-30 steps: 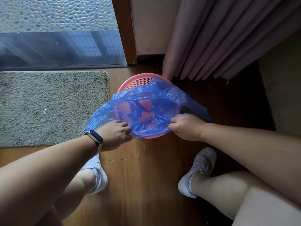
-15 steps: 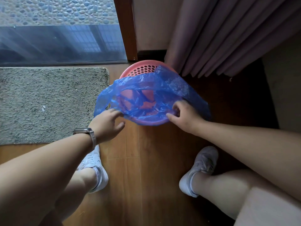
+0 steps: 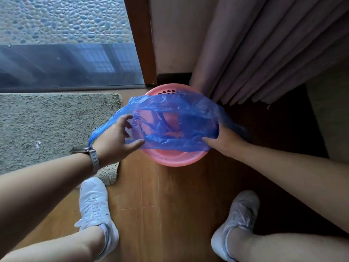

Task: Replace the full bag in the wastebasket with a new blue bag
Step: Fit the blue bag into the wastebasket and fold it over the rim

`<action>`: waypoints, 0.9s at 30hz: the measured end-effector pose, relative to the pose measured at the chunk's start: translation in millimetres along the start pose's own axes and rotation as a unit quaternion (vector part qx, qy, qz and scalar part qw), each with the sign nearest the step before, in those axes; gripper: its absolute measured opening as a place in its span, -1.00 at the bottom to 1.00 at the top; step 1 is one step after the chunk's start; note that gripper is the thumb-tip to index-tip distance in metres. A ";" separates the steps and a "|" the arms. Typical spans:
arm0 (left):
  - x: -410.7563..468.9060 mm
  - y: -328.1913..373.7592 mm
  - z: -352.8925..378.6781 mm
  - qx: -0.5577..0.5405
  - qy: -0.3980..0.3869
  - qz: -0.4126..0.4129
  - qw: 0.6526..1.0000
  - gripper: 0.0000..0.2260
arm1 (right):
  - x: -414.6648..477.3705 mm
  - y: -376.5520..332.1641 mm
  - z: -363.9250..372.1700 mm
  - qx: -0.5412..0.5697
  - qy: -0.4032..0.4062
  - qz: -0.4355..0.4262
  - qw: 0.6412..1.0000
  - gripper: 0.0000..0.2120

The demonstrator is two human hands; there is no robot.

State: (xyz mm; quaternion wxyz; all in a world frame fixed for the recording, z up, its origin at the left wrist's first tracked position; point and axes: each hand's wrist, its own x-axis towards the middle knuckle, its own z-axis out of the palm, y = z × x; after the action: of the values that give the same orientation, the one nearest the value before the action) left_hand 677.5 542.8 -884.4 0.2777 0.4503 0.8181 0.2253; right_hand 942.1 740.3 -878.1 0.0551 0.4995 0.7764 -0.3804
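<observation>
1. A pink wastebasket (image 3: pixel 174 159) stands on a wooden floor (image 3: pixel 170 214), close to a wall corner. Folds of a mauve curtain (image 3: pixel 264 53) hang just behind its far right rim and touch or nearly touch it.
2. A shaggy grey mat (image 3: pixel 56 129) lies to the left of the basket, beside a glass door (image 3: pixel 66 67) with a brown wooden frame (image 3: pixel 140 40).
3. Two white sneakers are planted on the floor nearer the camera, one (image 3: pixel 94 210) overlapping the mat's corner, the other (image 3: pixel 238 220) to the right.
4. The blue bag (image 3: pixel 175 120) is spread over the basket's mouth, its opening facing up toward the camera. Its long axis runs left to right, with loose plastic trailing past the rim on both sides.
5. The bag's near edge sits inside the near rim, so a strip of pink stays uncovered there; the far rim and its holes also show above the plastic.
6. The left hand (image 3: pixel 115 138), a watch (image 3: pixel 90 154) on its wrist, has its fingers spread apart, thumb pressing on the bag's near edge, nothing pinched.
7. The right hand (image 3: pixel 226 140) is partly under the plastic at the right rim; whether it pinches the bag cannot be told.
</observation>
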 end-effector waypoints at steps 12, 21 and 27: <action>-56.5 -31.0 39.7 0.042 0.012 0.140 0.989 -0.54 | -17.5 40.9 32.5 0.145 0.062 -0.103 0.982 -0.55; -58.6 -25.6 27.1 0.223 0.022 0.379 0.898 -0.83 | -24.2 62.9 11.8 -0.011 0.007 -0.122 0.992 -0.23; -40.8 -62.5 32.4 0.244 -0.008 0.438 0.865 -0.75 | -6.1 94.7 21.0 -0.105 0.018 -0.233 0.966 -0.60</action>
State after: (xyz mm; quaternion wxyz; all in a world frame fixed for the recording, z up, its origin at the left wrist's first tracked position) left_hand 678.6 480.7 -936.9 0.0379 0.8176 0.5633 0.1134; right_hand 1016.3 742.3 -940.7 0.0033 0.3027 0.9080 -0.2896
